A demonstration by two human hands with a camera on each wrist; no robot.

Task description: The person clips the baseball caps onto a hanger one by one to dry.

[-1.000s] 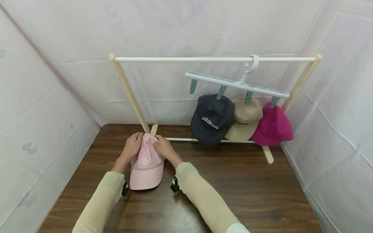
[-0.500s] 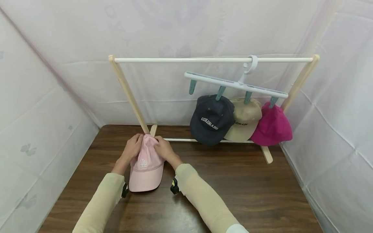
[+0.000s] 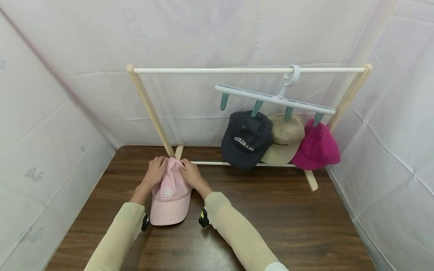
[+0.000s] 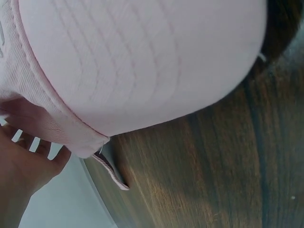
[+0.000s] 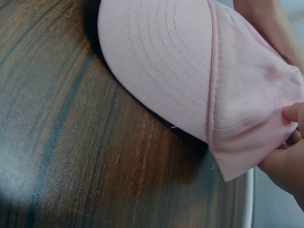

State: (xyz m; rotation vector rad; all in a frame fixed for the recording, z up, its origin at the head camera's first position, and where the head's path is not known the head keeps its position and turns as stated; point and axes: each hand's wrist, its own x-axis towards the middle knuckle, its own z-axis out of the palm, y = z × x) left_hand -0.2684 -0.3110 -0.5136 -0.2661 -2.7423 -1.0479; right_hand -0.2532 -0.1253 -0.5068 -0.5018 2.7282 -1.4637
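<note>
In the head view, a pink baseball cap (image 3: 171,199) with a white LA emblem stands at the table's left, brim towards me. Its crown is pinched up between both hands. My left hand (image 3: 156,171) grips the crown's left side; in the left wrist view its fingers (image 4: 42,148) curl in at the cap's edge. On the other side my right hand (image 3: 191,173) pinches the fabric, and the right wrist view shows its thumb (image 5: 294,111) pressed on the crown. A strap end (image 4: 114,175) hangs below the brim's corner in the left wrist view.
Behind stands a wooden rack with a white top bar (image 3: 203,70). A light-blue hanger (image 3: 271,98) tilts from it, its clips holding a navy cap (image 3: 245,141), a beige cap (image 3: 285,137) and a magenta cap (image 3: 317,146). The leftmost clip (image 3: 224,101) holds nothing.
The pink cap has shifted very slightly towards me, with both hands keeping their hold. The hanging caps look the same.
</note>
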